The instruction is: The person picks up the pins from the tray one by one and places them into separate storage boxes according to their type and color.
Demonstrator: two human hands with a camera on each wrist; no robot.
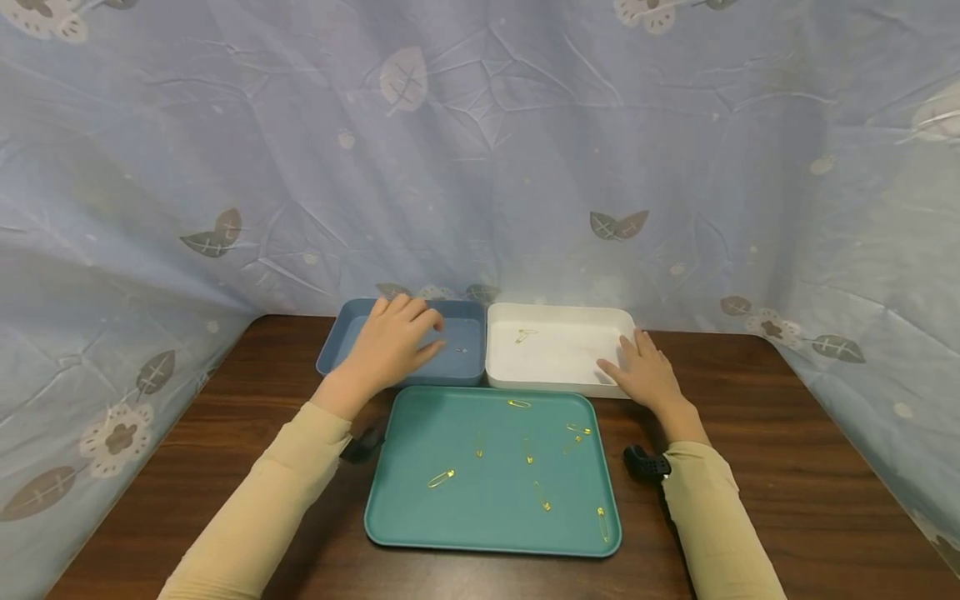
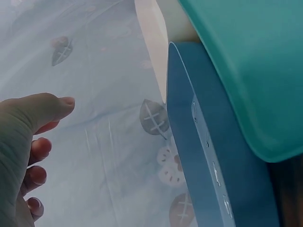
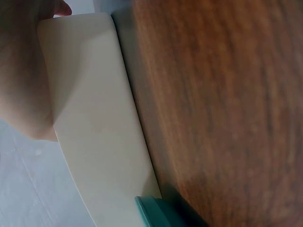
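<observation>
My left hand (image 1: 401, 337) hovers over the blue tray (image 1: 468, 312), its fingers loosely bent. The left wrist view shows the thumb (image 2: 52, 109) apart from the fingertips and nothing between them. Small silver safety pins (image 2: 216, 174) lie in the blue tray. At the right end of the white tray (image 1: 562, 385), my right hand (image 1: 645, 372) has its fingers spread over the rim and holds nothing visible. Gold safety pins (image 1: 525, 336) lie in the white tray. Several more gold safety pins (image 1: 441, 478) are scattered across the green tray (image 1: 487, 521) nearer me.
The blue and white trays stand side by side at the back of the dark wooden table (image 1: 787, 467). Behind them hangs a patterned light-blue cloth (image 1: 480, 167), which also closes off both sides. A black wrist strap (image 1: 647, 464) is by the right sleeve.
</observation>
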